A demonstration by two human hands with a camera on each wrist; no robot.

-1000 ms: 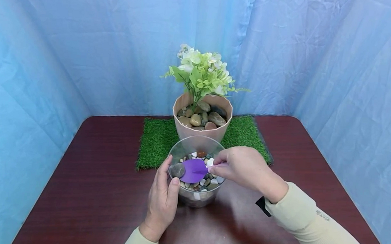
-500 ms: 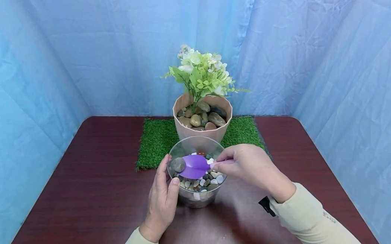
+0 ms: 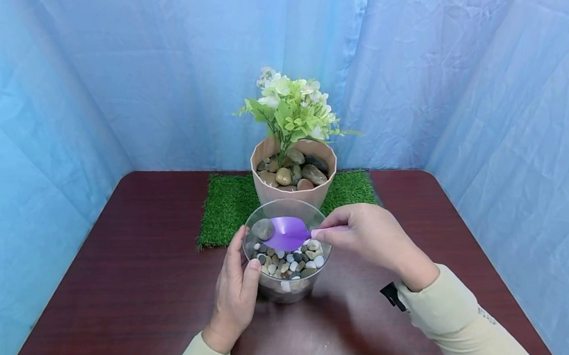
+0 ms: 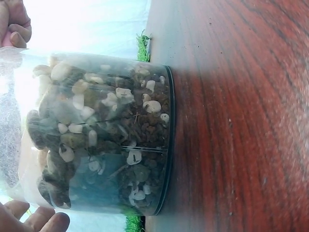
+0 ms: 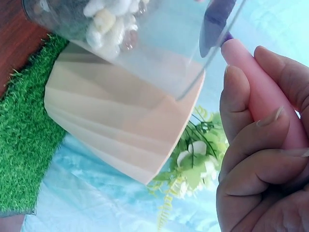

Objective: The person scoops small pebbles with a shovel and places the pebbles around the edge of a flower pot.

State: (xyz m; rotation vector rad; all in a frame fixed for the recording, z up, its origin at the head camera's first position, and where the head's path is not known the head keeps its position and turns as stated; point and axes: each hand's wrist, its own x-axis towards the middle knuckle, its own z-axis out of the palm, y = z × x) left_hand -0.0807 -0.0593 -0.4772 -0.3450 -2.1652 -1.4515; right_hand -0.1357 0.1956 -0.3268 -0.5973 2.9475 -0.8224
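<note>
A clear plastic pot (image 3: 284,295) holds small white, grey and brown pebbles (image 3: 293,262). My left hand (image 3: 235,294) rests against its left side, fingers along the wall and thumb at the near rim. The right hand (image 3: 373,240) grips the pink handle (image 5: 263,87) of a small trowel, whose purple blade (image 3: 291,235) is inside the pot near rim height, above the pebbles. A larger grey stone (image 3: 263,229) lies at the blade's tip, close to the pot's left wall. Darker gravel shows low in the pot in the left wrist view.
Right behind stands a beige pot (image 3: 288,197) with large stones and a green and white flowering plant (image 3: 296,107). It stands on a green turf mat (image 3: 229,209). The dark red table (image 3: 156,267) has blue curtains (image 3: 198,74) around it.
My right hand has raised the trowel, its blade moving up and slightly right, and the grey stone has risen with it. The left hand has stayed in place.
</note>
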